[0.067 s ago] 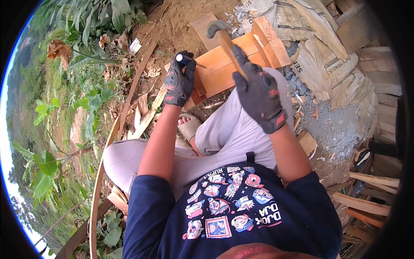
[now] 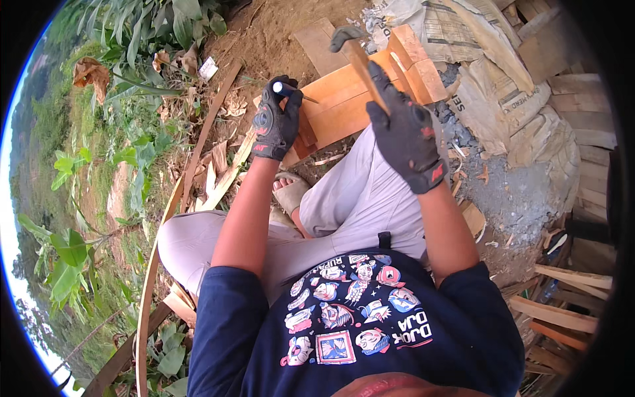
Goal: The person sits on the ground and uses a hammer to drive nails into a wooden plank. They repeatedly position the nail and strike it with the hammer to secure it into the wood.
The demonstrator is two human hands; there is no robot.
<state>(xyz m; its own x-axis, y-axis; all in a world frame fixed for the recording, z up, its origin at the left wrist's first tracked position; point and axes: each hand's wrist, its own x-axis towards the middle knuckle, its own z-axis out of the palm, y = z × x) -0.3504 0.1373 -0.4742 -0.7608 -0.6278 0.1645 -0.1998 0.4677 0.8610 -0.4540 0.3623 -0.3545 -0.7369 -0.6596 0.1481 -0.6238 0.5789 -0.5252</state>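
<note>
In dark work gloves, my left hand is closed round the handle of a screwdriver-like tool. Its handle is dark with a pale end, and a thin shaft points right over an orange-brown wooden piece; I cannot tell whether the tip touches the wood. My right hand grips the wooden handle of a hammer, index finger stretched along it. The dark hammer head is raised beyond the wood, apart from the tool. The wooden piece lies before my legs, with an upright block at its right end.
Flat boards lie on the soil behind the work. Long wood strips and shavings are scattered at left, beside green plants. Worn sacks and grey rubble lie at right, near stacked wood strips.
My right hand has shifted slightly right with the hammer, its head moving right and away from the tool. My left hand stays almost in place.
</note>
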